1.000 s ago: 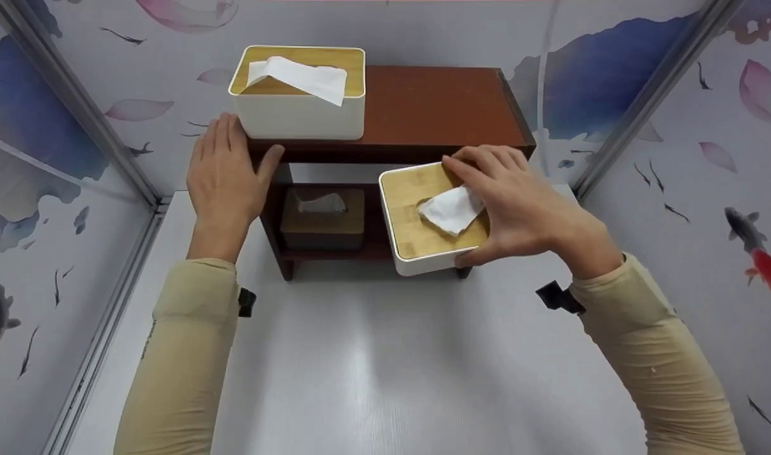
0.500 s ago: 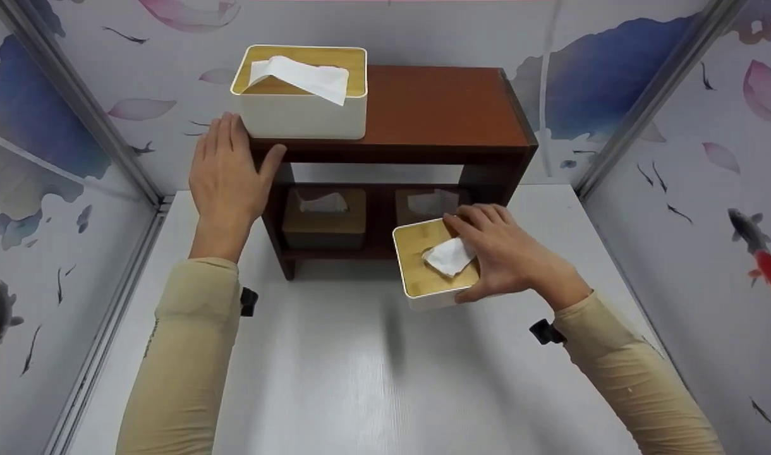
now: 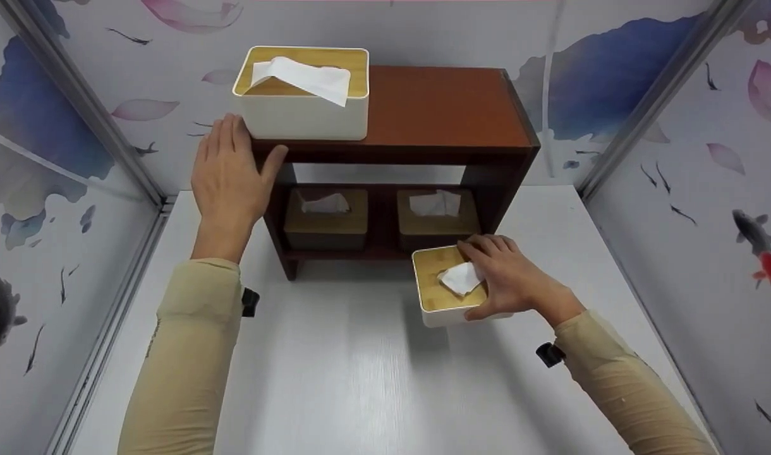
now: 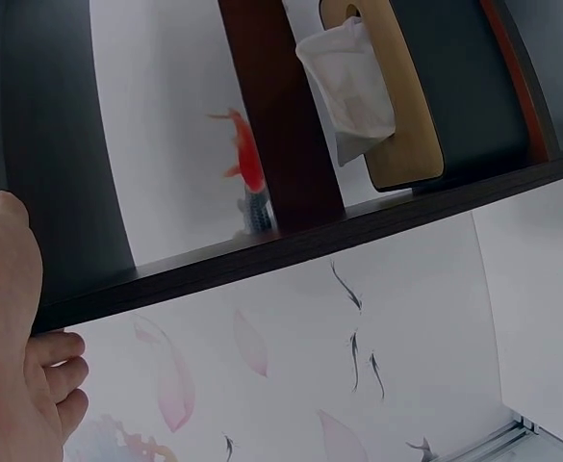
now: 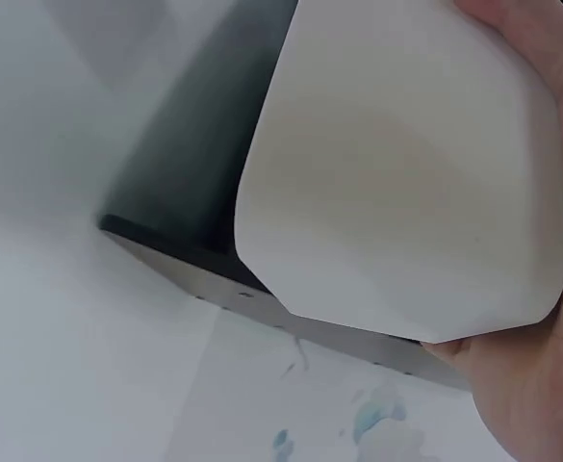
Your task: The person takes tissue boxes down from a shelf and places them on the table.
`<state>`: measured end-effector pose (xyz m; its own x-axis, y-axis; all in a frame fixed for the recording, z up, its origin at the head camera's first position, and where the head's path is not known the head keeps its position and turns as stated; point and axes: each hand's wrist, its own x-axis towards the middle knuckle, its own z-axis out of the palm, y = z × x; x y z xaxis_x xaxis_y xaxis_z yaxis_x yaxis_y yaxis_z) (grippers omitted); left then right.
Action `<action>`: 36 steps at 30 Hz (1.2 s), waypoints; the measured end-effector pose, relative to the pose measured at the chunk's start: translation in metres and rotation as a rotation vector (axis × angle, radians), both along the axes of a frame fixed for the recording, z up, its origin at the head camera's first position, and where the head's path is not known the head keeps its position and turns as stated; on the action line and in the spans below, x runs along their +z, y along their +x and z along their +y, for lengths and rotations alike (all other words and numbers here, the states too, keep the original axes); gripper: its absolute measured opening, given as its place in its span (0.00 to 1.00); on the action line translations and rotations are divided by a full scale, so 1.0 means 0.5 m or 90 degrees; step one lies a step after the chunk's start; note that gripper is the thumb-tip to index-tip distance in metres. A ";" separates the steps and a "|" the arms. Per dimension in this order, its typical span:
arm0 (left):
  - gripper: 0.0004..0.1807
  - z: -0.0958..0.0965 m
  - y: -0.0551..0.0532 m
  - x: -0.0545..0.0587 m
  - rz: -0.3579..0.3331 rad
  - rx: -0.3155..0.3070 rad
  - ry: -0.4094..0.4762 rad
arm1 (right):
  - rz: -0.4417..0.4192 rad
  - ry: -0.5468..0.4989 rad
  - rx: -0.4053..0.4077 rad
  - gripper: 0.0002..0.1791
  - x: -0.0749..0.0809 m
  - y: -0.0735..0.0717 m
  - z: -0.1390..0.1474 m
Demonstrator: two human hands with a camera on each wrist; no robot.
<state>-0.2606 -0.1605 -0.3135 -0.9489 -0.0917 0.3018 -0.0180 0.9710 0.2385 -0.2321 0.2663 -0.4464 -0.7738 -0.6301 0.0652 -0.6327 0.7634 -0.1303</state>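
My right hand [image 3: 518, 278] grips a white tissue box [image 3: 436, 300] with a wooden lid, fingers on its far side and thumb on its near side. In front of the shelf's right end, the box casts a shadow on the white surface; whether it touches is unclear. The right wrist view shows the box's white side [image 5: 406, 183] up close. At the upper left corner of the brown two-tier shelf [image 3: 449, 104], my left hand [image 3: 227, 177] rests with straight fingers along the outside and thumb at the front edge. A larger tissue box [image 3: 303, 117] stands on top beside it.
Two more tissue boxes sit on the lower tier, one left [image 3: 325, 221] and one right [image 3: 437, 221]. Printed walls [image 3: 695, 221] enclose the white surface [image 3: 335, 379] at the back and both sides.
My right hand has brought the small tissue box down toward me and slightly right, uncovering the lower right tissue box. The left hand stays at the shelf corner.
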 end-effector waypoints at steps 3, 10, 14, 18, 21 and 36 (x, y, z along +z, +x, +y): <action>0.50 0.000 0.000 0.000 0.003 0.000 -0.004 | -0.012 -0.004 -0.003 0.67 -0.021 0.003 0.015; 0.49 0.000 0.000 -0.002 0.009 -0.002 -0.002 | -0.057 -0.002 -0.032 0.66 -0.069 0.009 0.056; 0.50 -0.001 -0.001 -0.003 0.006 -0.002 0.003 | -0.078 -0.004 -0.060 0.66 -0.097 0.012 0.083; 0.50 -0.002 0.000 -0.004 0.009 -0.002 0.007 | -0.098 -0.007 -0.082 0.66 -0.118 0.015 0.112; 0.50 -0.002 0.000 -0.005 0.010 -0.003 0.009 | -0.104 -0.006 -0.094 0.66 -0.131 0.018 0.134; 0.50 -0.002 -0.003 -0.002 -0.011 0.006 0.000 | -0.127 0.017 -0.138 0.65 -0.177 0.031 0.224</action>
